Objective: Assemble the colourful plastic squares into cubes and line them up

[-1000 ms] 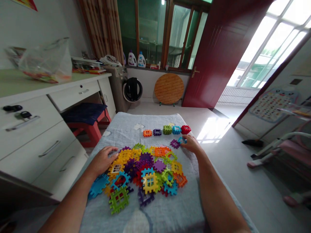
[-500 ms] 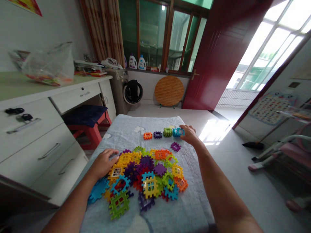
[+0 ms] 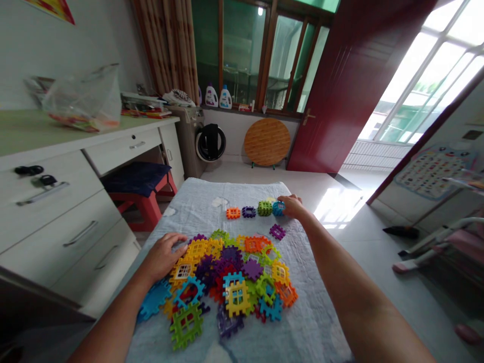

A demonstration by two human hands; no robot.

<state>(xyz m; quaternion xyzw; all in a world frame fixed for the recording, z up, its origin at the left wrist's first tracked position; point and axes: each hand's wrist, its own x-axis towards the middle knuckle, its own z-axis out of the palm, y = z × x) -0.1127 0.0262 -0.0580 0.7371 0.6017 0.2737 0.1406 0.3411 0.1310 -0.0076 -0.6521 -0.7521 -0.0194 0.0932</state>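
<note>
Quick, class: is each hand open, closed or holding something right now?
Left hand: open, beside the yellow interlocking blocks.
Right hand: at the blue interlocking blocks; whether it grips them cannot be told.

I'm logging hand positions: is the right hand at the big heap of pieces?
No, the right hand is at the blue stack, beyond the heap.

Blue notched blocks (image 3: 278, 208) just beside green ones (image 3: 264, 208)

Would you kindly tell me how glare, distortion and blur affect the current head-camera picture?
In the head view, the right-hand window is overexposed and a floor patch glares; toward the head view's edges, the red door leans, likely lens distortion; also in the head view, the plastic bag looks soft, the plastic pieces clearer.
</note>
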